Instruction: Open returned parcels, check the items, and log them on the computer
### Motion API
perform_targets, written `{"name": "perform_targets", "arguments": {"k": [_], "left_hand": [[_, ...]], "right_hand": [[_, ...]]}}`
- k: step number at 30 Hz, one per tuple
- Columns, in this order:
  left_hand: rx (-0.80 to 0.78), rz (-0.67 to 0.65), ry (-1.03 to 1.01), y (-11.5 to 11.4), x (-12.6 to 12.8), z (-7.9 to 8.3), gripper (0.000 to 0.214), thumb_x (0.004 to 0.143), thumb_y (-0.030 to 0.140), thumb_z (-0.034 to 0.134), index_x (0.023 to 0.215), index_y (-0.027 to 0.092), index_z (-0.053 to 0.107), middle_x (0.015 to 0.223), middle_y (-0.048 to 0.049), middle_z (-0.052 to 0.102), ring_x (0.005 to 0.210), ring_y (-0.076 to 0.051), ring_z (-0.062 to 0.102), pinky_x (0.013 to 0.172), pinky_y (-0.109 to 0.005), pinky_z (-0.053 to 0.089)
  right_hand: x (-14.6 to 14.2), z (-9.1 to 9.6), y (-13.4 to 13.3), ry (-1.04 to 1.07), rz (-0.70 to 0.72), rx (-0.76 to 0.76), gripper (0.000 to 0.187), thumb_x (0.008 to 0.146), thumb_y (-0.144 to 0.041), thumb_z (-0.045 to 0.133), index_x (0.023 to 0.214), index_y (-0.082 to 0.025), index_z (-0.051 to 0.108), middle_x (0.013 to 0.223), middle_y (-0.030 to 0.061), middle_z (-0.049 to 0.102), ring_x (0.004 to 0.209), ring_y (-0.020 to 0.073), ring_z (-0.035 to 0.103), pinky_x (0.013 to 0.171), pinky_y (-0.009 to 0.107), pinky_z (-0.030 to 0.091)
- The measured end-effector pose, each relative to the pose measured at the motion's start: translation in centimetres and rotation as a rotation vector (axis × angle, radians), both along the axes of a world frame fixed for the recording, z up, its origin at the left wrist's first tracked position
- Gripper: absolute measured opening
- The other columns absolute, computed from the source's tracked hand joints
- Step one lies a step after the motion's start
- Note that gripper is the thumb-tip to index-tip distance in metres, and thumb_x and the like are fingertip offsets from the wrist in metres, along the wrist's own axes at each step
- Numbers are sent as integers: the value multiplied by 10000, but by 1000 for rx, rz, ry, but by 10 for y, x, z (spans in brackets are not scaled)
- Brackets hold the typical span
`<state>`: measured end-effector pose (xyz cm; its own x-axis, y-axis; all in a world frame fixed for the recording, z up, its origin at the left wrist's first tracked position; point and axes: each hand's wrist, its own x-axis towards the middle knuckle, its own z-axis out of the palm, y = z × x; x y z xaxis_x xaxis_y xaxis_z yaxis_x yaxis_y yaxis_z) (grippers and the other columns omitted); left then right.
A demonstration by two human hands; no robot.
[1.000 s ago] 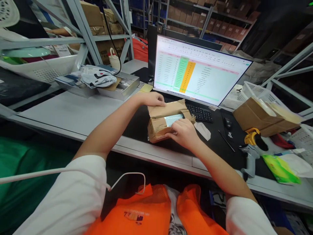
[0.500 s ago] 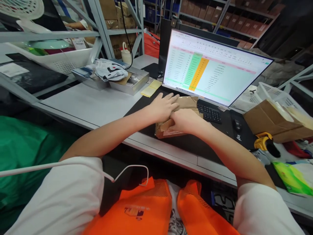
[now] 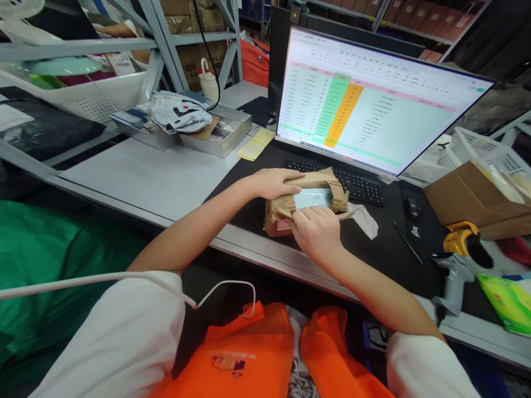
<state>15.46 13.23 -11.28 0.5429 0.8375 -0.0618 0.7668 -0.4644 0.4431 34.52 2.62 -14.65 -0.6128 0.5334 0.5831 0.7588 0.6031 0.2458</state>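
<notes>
A small brown cardboard box, wrapped in crinkled tape, lies on the black desk mat with its top torn open. Inside the opening a light blue box shows. My left hand grips the far left side of the cardboard, its fingers along the top and the thumb by the opening. With curled fingers, my right hand holds the near torn edge. Its fingertips are partly hidden. A torn whitish strip sticks out at the box's right end.
Behind the box stand a keyboard and a monitor. To the right are a mouse, a thin pen-like stick, a scanner, a yellow tape dispenser and an open carton. Metal trays sit left.
The top of the cardboard box has been pulled open, and the light blue box inside now shows. My right hand has moved down and towards me; my left hand now lies along the far side.
</notes>
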Motion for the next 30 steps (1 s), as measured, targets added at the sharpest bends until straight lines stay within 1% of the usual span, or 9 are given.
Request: {"name": "perform_targets", "arguments": {"k": [5,9,12,14,18,21,23,26,30], "left_hand": [[-10,12,-39,4,-1,-4,736,930,668,483,1588,342,433,1637,12,451,1458,-272,485,1212,-361,345],[-2,14,-56,4,1,-6,737,929,657,493,1583,320,450,1602,-15,502,1423,-285,524,1185,-367,381],[15,42,-71,4,2,-8,730,925,636,520,1566,291,482,1580,-46,527,1413,-292,536,1175,-380,397],[44,53,-97,4,2,-11,719,922,618,536,1548,266,510,1555,-63,555,1394,-293,553,1169,-390,408],[264,18,-184,1,2,-14,568,915,555,569,1375,242,684,1529,-63,582,1428,-291,511,1215,-452,362],[436,-9,-260,-7,-4,-17,389,933,496,539,1038,242,815,1469,-44,637,1460,-286,468,1254,-516,300],[420,-5,-309,-11,-14,-20,431,966,471,456,913,237,813,1383,-47,697,1411,-267,525,1242,-507,341],[327,-14,-333,-14,-36,-23,513,984,437,336,932,241,808,1408,-37,681,1399,-240,542,1242,-457,370],[214,-42,-213,-15,-61,-17,576,953,446,292,1127,231,797,1590,-23,512,1504,-257,420,1291,-462,279]], "right_hand": [[-5,-18,-9,105,-34,153,371,1029,-224,562,661,-216,521,617,17,539,659,190,438,671,360,233],[-7,-37,-17,148,-128,111,359,1037,-197,515,683,-215,570,637,24,566,691,196,457,688,372,230],[-8,-48,-27,131,-203,-64,305,1067,-206,433,994,-210,729,797,53,669,780,209,527,719,377,259],[-10,-47,-33,98,-236,-207,373,1086,-234,379,1286,-213,693,963,84,710,885,231,569,772,377,298],[-1,-21,-34,113,-175,-298,460,1092,-352,359,1462,-213,593,1205,137,678,1120,286,561,951,404,338],[45,2,-17,273,-207,-176,520,1070,-441,403,1484,-173,566,1451,176,553,1357,318,442,1101,444,302],[100,5,-4,385,-423,-162,525,1074,-422,376,1490,-154,552,1516,182,503,1416,306,399,1142,442,291],[192,-14,8,456,-983,-448,487,1089,-312,317,1477,-144,558,1492,179,540,1369,247,464,1125,372,326],[268,-53,12,475,-1265,-624,431,1008,-192,478,1327,51,636,1312,338,612,1290,372,542,1083,509,350]]}}
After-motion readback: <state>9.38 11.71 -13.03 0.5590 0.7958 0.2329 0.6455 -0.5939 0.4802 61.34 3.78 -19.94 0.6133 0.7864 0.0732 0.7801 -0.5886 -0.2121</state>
